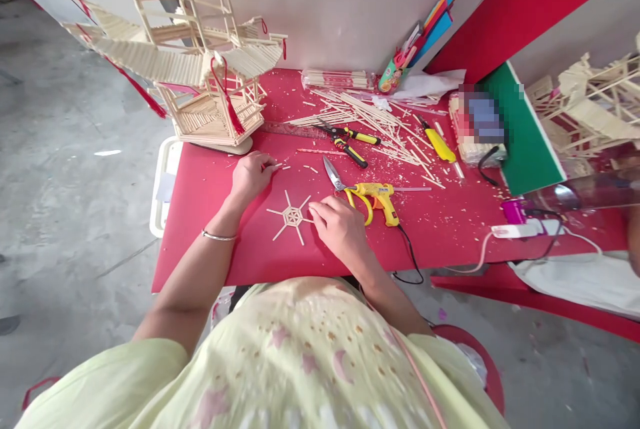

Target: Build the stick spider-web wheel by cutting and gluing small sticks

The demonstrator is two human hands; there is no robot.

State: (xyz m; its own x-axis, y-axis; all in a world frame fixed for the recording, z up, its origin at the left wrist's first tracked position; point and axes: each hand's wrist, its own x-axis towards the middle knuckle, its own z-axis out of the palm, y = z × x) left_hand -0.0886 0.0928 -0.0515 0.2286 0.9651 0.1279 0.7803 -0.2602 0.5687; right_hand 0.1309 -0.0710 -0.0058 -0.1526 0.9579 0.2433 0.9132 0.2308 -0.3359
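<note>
Flat on the red table lies a small six-armed frame of thin wooden sticks (293, 217), with a hexagon pattern at its centre. My right hand (340, 225) is at its right side, fingers pressed together on the end of one arm. Farther up and to the left, my left hand (251, 179) pinches a short piece of wooden stick (278, 165). Other short cut pieces (310, 168) lie just beyond those fingertips. Scissors with yellow handles (334, 175) and a yellow glue gun (377, 197) rest beside and beyond my right hand.
A tiered stick pagoda model (215, 109) stands at the back left. Loose sticks (370, 122), pliers-like cutters (350, 142) and a yellow-handled tool (440, 142) lie behind. A pen cup (390, 75) stands against the wall. A power strip (525, 229) sits at the right.
</note>
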